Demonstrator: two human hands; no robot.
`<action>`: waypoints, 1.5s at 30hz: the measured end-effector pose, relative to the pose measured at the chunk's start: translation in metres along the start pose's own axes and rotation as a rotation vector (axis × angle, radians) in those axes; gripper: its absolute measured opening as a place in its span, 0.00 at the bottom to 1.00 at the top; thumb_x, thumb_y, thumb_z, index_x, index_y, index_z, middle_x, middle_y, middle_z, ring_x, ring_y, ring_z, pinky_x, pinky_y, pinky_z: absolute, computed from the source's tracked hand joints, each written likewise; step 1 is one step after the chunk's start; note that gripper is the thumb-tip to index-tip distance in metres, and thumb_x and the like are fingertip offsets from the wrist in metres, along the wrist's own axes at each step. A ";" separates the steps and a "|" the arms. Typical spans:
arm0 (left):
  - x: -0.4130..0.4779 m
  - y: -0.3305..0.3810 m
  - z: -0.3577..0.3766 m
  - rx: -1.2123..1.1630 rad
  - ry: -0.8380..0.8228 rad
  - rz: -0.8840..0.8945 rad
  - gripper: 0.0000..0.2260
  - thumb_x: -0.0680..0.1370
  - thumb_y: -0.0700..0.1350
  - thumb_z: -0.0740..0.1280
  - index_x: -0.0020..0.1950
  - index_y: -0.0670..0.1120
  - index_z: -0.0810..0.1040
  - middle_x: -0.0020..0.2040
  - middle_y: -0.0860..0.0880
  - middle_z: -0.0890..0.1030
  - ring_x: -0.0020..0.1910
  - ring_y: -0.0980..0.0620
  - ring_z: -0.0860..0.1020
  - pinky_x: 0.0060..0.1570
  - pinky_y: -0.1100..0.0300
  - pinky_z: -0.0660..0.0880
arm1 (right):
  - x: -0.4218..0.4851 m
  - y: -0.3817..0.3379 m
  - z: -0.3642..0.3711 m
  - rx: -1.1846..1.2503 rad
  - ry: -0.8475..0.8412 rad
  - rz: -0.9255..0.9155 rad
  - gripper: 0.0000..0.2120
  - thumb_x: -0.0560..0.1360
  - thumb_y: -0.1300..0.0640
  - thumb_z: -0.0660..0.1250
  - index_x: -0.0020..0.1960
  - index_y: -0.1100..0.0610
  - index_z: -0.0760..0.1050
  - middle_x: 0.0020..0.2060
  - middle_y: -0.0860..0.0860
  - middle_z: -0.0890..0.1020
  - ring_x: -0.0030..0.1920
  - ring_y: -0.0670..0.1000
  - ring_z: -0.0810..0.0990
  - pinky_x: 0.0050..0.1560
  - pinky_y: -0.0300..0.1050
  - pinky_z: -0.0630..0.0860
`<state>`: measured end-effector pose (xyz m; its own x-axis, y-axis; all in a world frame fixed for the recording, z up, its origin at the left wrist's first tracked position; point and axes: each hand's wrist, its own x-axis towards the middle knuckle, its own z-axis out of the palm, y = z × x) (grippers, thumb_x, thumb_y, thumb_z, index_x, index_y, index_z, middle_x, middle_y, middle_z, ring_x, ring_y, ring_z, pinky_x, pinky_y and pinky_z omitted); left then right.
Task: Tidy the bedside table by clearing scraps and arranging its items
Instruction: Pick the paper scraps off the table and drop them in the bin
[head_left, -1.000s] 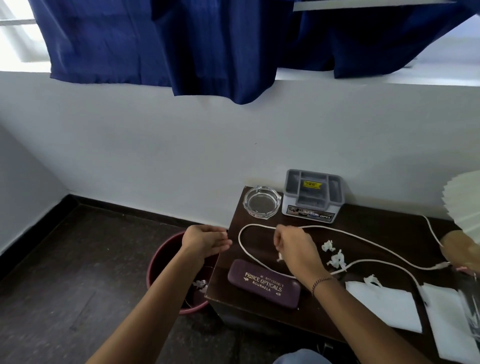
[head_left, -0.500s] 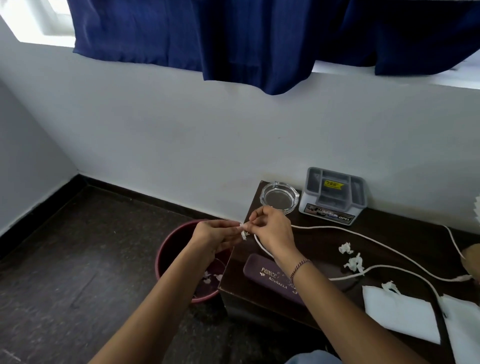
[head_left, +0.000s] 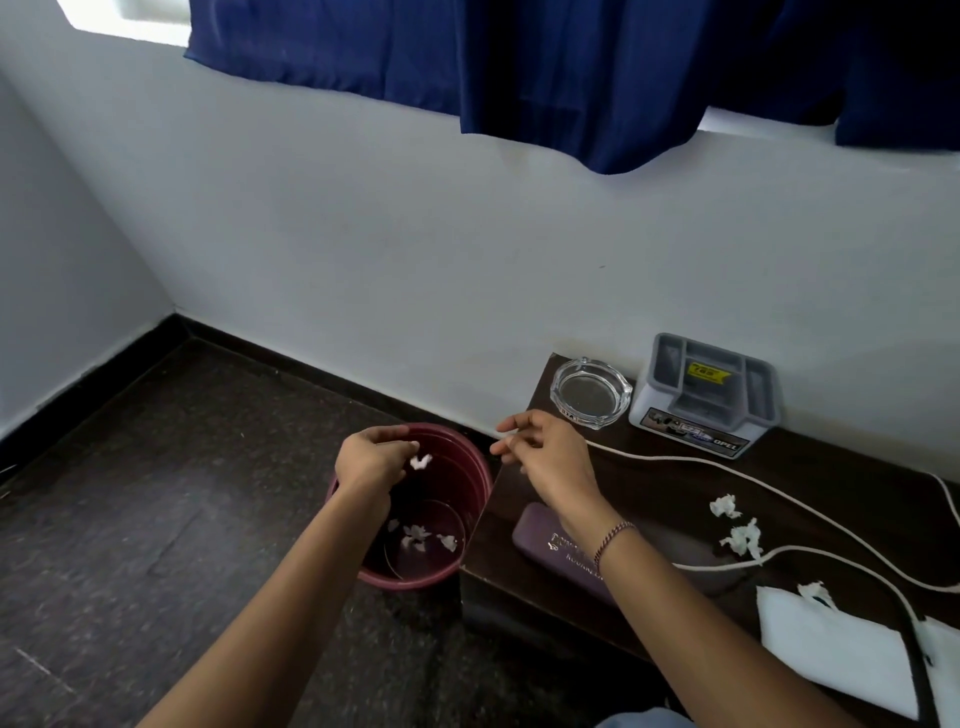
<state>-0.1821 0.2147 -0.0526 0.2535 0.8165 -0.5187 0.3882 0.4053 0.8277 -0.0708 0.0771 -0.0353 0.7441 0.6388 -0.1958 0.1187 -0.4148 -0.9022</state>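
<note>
Scene inventory, by count:

- Hands: two, the left hand and the right hand.
- Paper scraps: one at the left fingertips; about four in the bin below those fingers; three on the table beyond the right wrist.
- Bins: one.
- Glass ashtrays: one.
- Grey organisers: one.
- Spectacle cases: one.
- White cords: one.
- White napkins: two.
</note>
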 end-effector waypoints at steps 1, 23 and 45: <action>0.001 -0.001 -0.001 0.023 0.018 0.004 0.11 0.73 0.35 0.68 0.54 0.42 0.80 0.49 0.42 0.81 0.50 0.46 0.79 0.55 0.51 0.77 | 0.001 0.001 -0.001 -0.002 0.006 -0.004 0.12 0.76 0.65 0.61 0.42 0.49 0.75 0.36 0.47 0.84 0.31 0.37 0.79 0.29 0.24 0.69; -0.059 0.014 0.075 0.033 -0.218 0.043 0.06 0.76 0.35 0.63 0.52 0.39 0.77 0.42 0.43 0.81 0.43 0.48 0.80 0.45 0.58 0.77 | -0.042 0.088 -0.148 -0.719 0.401 0.030 0.14 0.70 0.55 0.72 0.55 0.54 0.75 0.52 0.52 0.78 0.54 0.51 0.76 0.54 0.46 0.76; -0.081 0.017 0.100 0.046 -0.419 0.018 0.06 0.77 0.33 0.63 0.52 0.35 0.76 0.38 0.41 0.78 0.27 0.54 0.81 0.29 0.66 0.78 | -0.025 0.060 -0.140 -0.200 0.423 0.107 0.10 0.66 0.61 0.76 0.35 0.51 0.76 0.32 0.48 0.81 0.37 0.46 0.79 0.38 0.38 0.73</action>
<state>-0.1077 0.1141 -0.0182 0.5951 0.5818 -0.5544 0.4170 0.3662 0.8319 0.0097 -0.0552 -0.0307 0.9564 0.2831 -0.0723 0.1204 -0.6071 -0.7854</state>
